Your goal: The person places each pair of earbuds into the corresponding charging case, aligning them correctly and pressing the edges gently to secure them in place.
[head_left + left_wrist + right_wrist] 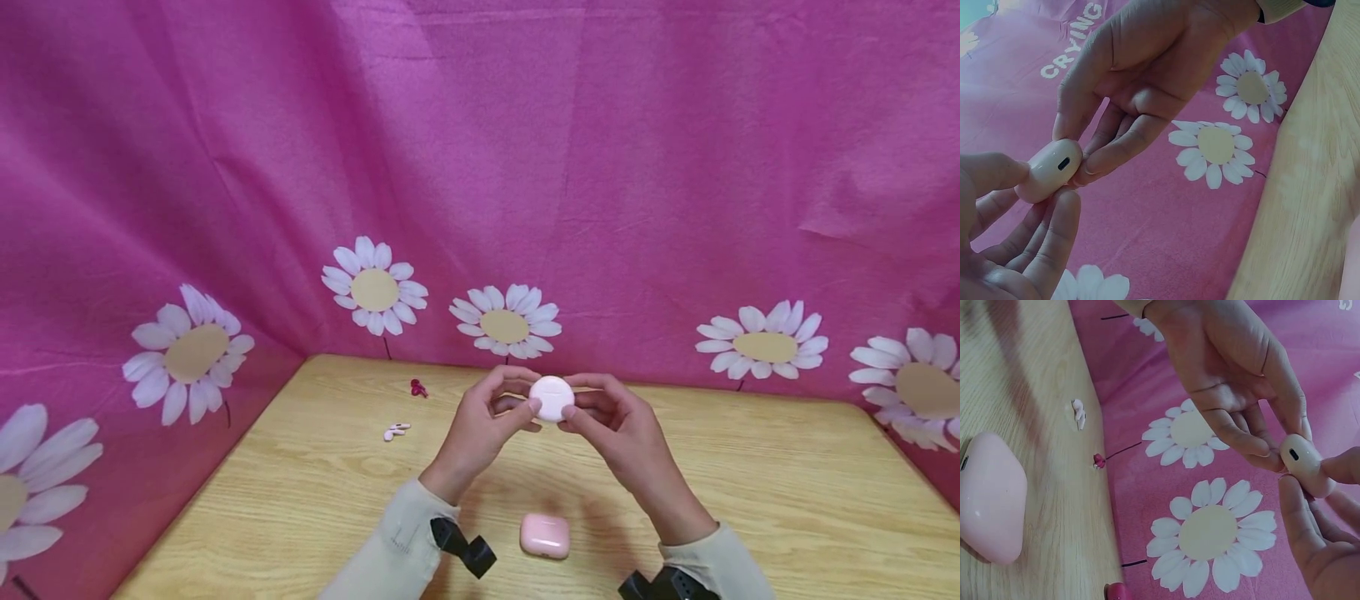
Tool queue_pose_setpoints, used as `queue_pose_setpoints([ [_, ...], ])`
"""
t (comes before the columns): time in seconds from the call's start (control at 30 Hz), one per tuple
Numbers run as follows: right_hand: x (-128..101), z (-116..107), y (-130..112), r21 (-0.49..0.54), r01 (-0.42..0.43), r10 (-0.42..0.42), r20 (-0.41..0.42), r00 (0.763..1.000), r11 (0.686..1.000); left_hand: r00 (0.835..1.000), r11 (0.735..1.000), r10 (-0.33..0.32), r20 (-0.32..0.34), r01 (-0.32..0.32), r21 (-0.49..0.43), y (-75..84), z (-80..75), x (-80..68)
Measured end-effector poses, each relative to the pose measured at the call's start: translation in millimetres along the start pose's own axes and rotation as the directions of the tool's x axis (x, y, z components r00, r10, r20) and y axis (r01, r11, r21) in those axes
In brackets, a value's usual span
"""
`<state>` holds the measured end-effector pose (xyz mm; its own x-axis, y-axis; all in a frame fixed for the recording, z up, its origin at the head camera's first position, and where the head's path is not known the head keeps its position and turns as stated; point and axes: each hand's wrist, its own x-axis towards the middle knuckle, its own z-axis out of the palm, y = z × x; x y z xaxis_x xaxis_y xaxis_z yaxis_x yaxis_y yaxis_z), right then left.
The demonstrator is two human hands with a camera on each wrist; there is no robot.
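Nearest to the person, on the wooden counter point(750, 467), lies a pink earbud case point(545, 535) with its lid closed, between the two cream sleeves. I take this pink case as the landmark. Just behind it and above it, both hands are raised over the counter and meet around a white earbud case point(552, 398), which does not touch the counter. The left hand point(483, 417) pinches the white case from its left side, with the thumb on the near face and the fingers curled behind it. The right hand point(611, 421) pinches the same case from its right side in the same way, thumb in front and fingers behind. In the left wrist view the white case point(1049, 169) shows a small dark port on its rounded end, and the fingertips of both hands press on it. The lid of the white case looks closed.

Farther from the pink case, to the left and behind it, a pair of white earbuds point(395, 431) lies on the counter, the two close together. Beyond them, still to the left and near the back edge of the counter, lies a small dark red object point(418, 388); it is too small to name for sure. Behind everything, a pink cloth backdrop point(600, 167) with white daisies stands around the counter.
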<state>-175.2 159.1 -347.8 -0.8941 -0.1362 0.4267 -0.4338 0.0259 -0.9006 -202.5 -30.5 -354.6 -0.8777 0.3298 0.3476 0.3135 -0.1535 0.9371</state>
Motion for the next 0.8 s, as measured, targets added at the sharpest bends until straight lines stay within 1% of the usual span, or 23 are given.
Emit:
queue_pose_setpoints([
  [0.17,0.5,0.2,-0.2,0.004,0.059,-0.059,0.011,0.998,0.998,1.0,1.0,0.01,-0.006,-0.01,-0.025,0.6,1.3,-0.4],
  [0.4,-1.2,3.0,1.9,0.007,0.137,-0.137,-0.007,0.991,0.991,0.999,0.998,0.03,-0.02,-0.031,-0.055,1.2,2.1,-0.7],
  [0.6,-1.3,3.7,3.6,-0.004,0.151,-0.151,-0.018,0.988,0.989,0.998,0.998,0.055,-0.019,-0.055,-0.044,2.2,2.1,-1.1],
  [0.8,-1.8,2.6,3.5,-0.023,0.146,-0.146,-0.028,0.989,0.989,0.996,0.996,0.082,-0.023,-0.083,-0.042,0.7,3.0,-1.2],
])
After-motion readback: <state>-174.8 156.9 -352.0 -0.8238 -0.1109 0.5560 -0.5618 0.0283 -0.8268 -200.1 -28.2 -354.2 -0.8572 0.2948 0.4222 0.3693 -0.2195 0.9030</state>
